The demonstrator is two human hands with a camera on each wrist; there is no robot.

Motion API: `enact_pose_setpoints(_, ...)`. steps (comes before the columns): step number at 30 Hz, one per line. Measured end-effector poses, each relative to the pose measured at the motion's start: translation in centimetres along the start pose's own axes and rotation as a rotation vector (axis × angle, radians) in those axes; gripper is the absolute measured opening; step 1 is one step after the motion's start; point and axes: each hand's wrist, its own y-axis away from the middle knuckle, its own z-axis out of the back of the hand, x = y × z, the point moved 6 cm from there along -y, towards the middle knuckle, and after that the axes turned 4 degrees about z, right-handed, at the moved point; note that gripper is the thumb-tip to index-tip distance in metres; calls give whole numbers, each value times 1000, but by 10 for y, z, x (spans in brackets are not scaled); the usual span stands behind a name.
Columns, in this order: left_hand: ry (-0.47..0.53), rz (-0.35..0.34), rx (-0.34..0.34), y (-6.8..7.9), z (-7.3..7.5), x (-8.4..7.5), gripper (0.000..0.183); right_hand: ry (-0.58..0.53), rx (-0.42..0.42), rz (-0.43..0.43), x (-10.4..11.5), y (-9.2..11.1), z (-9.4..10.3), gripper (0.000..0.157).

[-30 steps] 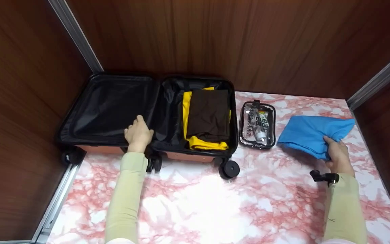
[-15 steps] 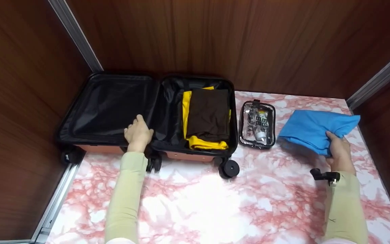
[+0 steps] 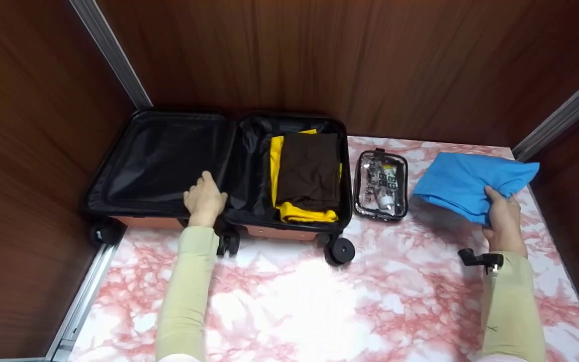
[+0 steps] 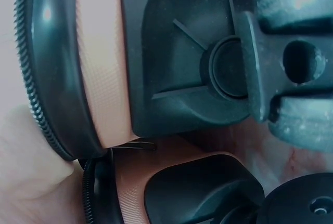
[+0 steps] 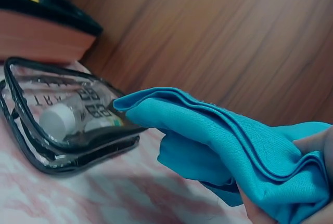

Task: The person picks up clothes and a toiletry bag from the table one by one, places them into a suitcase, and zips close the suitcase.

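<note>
While left hand rests on open suitcase, grip unclear, right hand pinches folded blue cloth.

Pink-marbled surface bears an open suitcase and pouch.

Cloth: plain blue
Suitcase: orange, black-lined
Clothes: brown, yellow
Pouch: clear, black-edged
Counter: white, red-marbled
Walls: brown wood-grained

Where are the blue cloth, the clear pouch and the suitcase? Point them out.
Blue cloth [image 3: 468,181], head view: middle of its upper face.
Clear pouch [image 3: 381,186], head view: its transparent panel.
Suitcase [image 3: 164,160], head view: left half's black lining.
</note>
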Motion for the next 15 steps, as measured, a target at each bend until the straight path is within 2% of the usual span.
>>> enact_pose_setpoints(2, 0, 0, 2, 0, 0, 0, 74, -44, 6, 11, 1, 1, -3, 82)
enact_pose_setpoints(6, -5, 1, 4, 1, 0, 0, 75, -104, 17, 15, 4, 3, -10, 82)
enact_pose_setpoints(15, 6, -1, -1, -1, 1, 0, 74, -205, 24, 70, 15, 7, -26, 56)
